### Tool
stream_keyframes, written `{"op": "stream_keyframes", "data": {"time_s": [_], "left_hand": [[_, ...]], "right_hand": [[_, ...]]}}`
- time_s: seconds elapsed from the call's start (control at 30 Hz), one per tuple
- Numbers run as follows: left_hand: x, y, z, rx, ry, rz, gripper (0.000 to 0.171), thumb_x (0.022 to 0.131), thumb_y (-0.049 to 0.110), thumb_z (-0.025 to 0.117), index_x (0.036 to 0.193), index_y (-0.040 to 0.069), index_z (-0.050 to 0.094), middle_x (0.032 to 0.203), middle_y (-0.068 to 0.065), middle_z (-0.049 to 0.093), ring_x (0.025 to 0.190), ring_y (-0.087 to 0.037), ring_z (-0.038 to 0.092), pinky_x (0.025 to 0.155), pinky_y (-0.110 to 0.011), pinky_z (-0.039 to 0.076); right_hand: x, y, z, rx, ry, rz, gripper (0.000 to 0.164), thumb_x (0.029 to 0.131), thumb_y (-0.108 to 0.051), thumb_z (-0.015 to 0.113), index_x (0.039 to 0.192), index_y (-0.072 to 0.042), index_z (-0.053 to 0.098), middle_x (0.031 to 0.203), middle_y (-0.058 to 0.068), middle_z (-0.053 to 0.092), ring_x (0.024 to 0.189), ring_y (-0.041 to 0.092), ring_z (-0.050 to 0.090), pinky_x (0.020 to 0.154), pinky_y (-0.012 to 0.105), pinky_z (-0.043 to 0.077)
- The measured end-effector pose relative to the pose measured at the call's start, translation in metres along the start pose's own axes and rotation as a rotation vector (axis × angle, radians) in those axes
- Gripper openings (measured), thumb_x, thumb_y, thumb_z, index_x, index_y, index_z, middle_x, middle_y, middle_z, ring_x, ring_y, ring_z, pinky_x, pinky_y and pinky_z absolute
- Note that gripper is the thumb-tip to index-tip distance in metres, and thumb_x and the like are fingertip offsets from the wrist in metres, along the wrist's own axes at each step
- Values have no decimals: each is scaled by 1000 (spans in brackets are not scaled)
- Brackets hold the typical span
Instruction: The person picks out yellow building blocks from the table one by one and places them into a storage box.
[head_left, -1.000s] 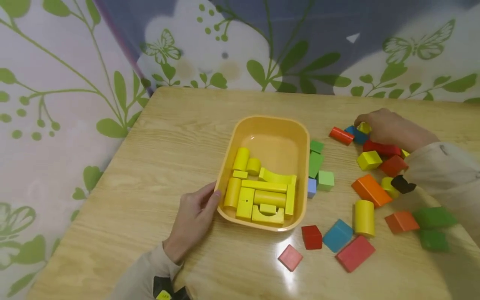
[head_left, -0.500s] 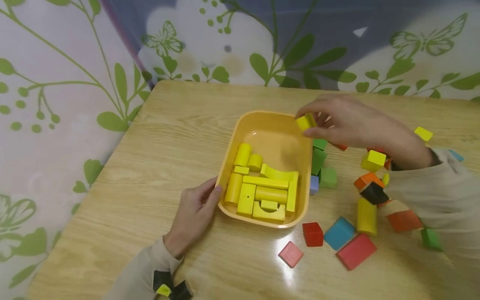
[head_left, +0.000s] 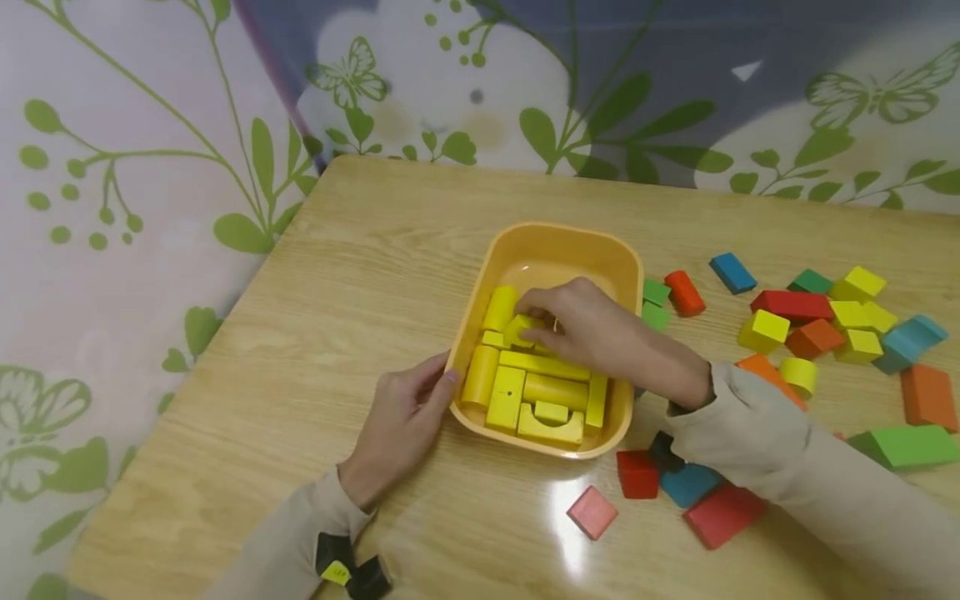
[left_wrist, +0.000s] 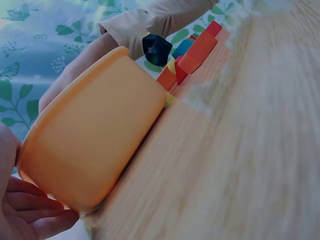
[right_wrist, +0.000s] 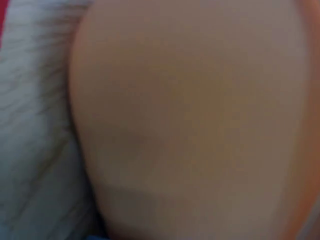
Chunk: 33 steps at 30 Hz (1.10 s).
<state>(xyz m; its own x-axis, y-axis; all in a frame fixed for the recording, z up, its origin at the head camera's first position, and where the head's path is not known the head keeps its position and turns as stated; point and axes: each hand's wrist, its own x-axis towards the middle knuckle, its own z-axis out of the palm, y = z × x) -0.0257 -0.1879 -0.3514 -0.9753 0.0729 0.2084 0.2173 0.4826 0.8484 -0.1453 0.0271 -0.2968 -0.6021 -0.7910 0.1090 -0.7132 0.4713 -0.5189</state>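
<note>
My left hand [head_left: 397, 421] holds the near left side of a yellow-orange plastic tub [head_left: 558, 243], thumb at the rim and fingers against the outside. In the left wrist view, those fingers [left_wrist: 37, 212] lie along the lower end of the tub wall [left_wrist: 95, 135]. Reaching over the right side, my right hand [head_left: 600, 329] pinches a small yellow block [head_left: 519, 330] low inside the tub, among other yellow blocks. Its fingers partly cover that block. Yellow cylinders [head_left: 480, 377], bars and an arch block [head_left: 551, 427] fill the near part. The blurred tub wall [right_wrist: 190, 120] dominates the right wrist view.
Loose blocks lie right of the tub: a red cylinder [head_left: 685, 293], a blue block [head_left: 732, 273], several yellow cubes [head_left: 764, 332], and a green prism [head_left: 907, 446]. Nearer are a pink block [head_left: 592, 512] and a red block [head_left: 637, 474]. A patterned wall [head_left: 465, 100] borders the wooden table [head_left: 375, 225].
My right hand has picked up a small yellow block from the far right pile and carried it left into the tub. The left hand keeps its hold on the tub.
</note>
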Motion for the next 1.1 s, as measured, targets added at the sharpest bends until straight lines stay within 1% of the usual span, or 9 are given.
{"op": "stream_keyframes", "data": {"time_s": [0.1, 0.23, 0.4, 0.53, 0.67, 0.8, 0.9, 1.0, 1.1], "left_hand": [[1, 0, 0, 1, -5, 3, 35, 101, 14, 48, 129, -4, 58, 123, -17, 63, 111, -16, 61, 87, -31, 54], [1, 0, 0, -10, -9, -3, 35, 101, 14, 48, 129, -4, 57, 122, -18, 63, 110, -17, 62, 86, -30, 54], [0, 1, 0, -9, -6, -2, 35, 101, 14, 48, 129, -5, 57, 121, -18, 63, 109, -17, 62, 85, -30, 55], [0, 1, 0, -8, -6, -7, 35, 101, 14, 48, 129, -4, 57, 122, -18, 63, 110, -17, 62, 85, -30, 55], [0, 1, -1, -11, -11, -7, 35, 102, 14, 47, 130, -4, 57, 123, -18, 62, 111, -17, 61, 86, -30, 54], [1, 1, -1, -9, -13, -10, 35, 102, 15, 47, 130, -4, 57, 122, -18, 63, 110, -17, 62, 85, -30, 55], [1, 0, -1, -10, -16, -12, 35, 102, 15, 47, 130, -4, 57, 122, -17, 63, 110, -17, 62, 85, -30, 55], [0, -1, -1, -12, -18, -13, 35, 102, 16, 47, 130, -4, 57, 122, -17, 64, 110, -17, 62, 85, -29, 55], [0, -1, -1, -15, -19, -8, 35, 102, 16, 47, 130, -4, 57, 121, -17, 64, 109, -17, 63, 84, -29, 55]], "right_hand": [[-1, 0, 3, -12, 22, 4, 16, 86, -8, 73, 99, -1, 69, 82, 4, 66, 69, 14, 56, 62, 28, 51], [-2, -1, 6, -42, 22, 9, 10, 86, -9, 73, 91, -3, 67, 74, 2, 61, 65, 14, 52, 58, 26, 47], [-3, -6, 6, -129, 16, -14, 13, 85, -9, 73, 92, 0, 67, 78, 5, 63, 68, 15, 55, 62, 27, 51], [-2, -13, 4, -176, -17, -1, 14, 86, -10, 73, 94, 0, 67, 81, 6, 64, 70, 16, 56, 64, 28, 52], [0, -21, 0, -230, -58, 14, 12, 86, -9, 72, 94, 0, 68, 77, 5, 58, 67, 15, 54, 62, 27, 51], [2, -27, -3, -293, -91, -13, 3, 87, -3, 67, 84, -2, 67, 74, 5, 52, 62, 16, 50, 58, 26, 48], [5, -31, -2, -307, -120, -9, 10, 86, 1, 62, 78, -3, 65, 73, 4, 50, 60, 17, 48, 55, 25, 45], [8, -31, 1, -301, -150, 22, 11, 87, 1, 60, 79, -2, 66, 74, 5, 51, 61, 17, 49, 55, 24, 46], [9, -27, 5, -282, -152, 58, 5, 89, -4, 65, 87, -2, 69, 77, 5, 55, 67, 17, 53, 60, 26, 50]]}}
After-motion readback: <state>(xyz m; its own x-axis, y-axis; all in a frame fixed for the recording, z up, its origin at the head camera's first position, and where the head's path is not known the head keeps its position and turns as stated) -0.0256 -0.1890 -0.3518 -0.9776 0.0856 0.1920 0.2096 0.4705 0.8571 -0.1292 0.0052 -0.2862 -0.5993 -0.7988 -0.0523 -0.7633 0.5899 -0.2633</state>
